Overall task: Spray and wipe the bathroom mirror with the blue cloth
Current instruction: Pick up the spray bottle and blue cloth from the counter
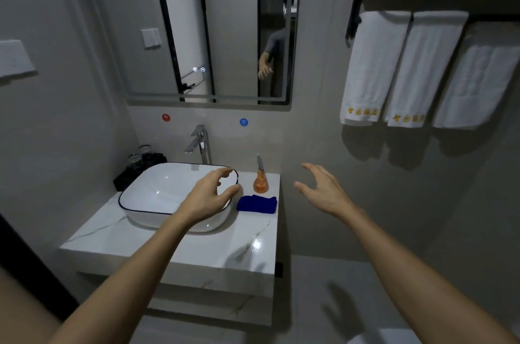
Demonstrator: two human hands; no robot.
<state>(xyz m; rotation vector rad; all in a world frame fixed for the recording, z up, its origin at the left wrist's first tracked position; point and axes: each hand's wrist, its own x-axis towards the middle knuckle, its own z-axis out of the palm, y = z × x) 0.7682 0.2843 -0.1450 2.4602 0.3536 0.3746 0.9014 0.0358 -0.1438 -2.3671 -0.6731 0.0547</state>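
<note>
Nothing gripped: left hand (209, 193) at centre frame, fingers loosely spread over right rim of basin (146, 189); right hand (320, 189) right of centre, fingers apart, holding nothing, off the counter's edge. Blue cloth (256, 204) folded on marble counter (225, 248) between both hands, just below orange spray bottle (260, 180), apparently not touching it. Mirror (222, 28) at upper centre, black-framed. Faucet (200, 142) behind basin. White towels (399, 68) on rack, upper right.
</note>
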